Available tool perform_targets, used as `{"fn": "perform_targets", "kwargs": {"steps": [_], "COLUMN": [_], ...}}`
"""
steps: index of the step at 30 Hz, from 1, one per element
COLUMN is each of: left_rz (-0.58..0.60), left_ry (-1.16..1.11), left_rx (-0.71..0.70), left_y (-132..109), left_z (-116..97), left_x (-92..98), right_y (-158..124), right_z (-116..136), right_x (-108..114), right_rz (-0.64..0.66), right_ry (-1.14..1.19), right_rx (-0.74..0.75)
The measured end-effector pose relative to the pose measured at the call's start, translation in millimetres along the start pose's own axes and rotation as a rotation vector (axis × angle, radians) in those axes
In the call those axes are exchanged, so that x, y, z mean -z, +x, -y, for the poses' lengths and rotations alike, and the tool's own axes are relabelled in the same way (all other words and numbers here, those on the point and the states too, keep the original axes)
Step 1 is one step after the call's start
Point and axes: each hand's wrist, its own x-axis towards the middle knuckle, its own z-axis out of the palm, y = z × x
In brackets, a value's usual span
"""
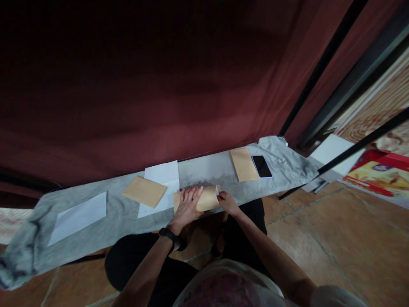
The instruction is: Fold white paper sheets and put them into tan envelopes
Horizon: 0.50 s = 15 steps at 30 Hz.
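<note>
A brown paper envelope [209,198] lies near the front edge of the cloth, its right end bulging open. My left hand [188,204] rests across its left part, fingers stretched out and thumb spread, pressing it down. At the open end my right hand [226,201] is closed in a pinch. A bit of white paper [217,190] shows in the envelope's mouth against those fingers; the rest of it is hidden inside. Left of my hands, a second brown envelope [145,191] lies partly over white sheets [162,174].
The narrow bench wears a grey cloth [204,168]. Another white sheet [79,217] lies far left. On the right are a brown envelope [243,164] and a phone [262,166]. A dark red panel [191,106] rises behind. A red box [380,175] stands at far right.
</note>
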Motion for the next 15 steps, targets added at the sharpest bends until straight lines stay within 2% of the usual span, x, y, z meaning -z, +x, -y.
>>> {"fn": "perform_targets", "kwargs": {"steps": [6, 9, 12, 15], "left_rz": [-0.001, -0.002, 0.001, 0.005], "left_ry": [0.018, 0.021, 0.027, 0.035], "left_rx": [-0.005, -0.016, -0.041, -0.069], "left_y": [0.7, 0.9, 2.1, 4.8], "left_z": [-1.6, -1.2, 0.1, 0.4], "left_x": [2.0, 2.4, 3.1, 5.3], "right_y": [-3.7, -4.7, -3.3, -0.8], "right_z": [-4.6, -7.0, -9.5, -11.3], "right_x": [-2.1, -0.8, 2.0, 4.9], "right_rz": [-0.110, -0.156, -0.109, -0.046], "right_ry": [0.118, 0.261, 0.378, 0.369], "right_rx": [-0.039, -0.089, -0.148, -0.152]}}
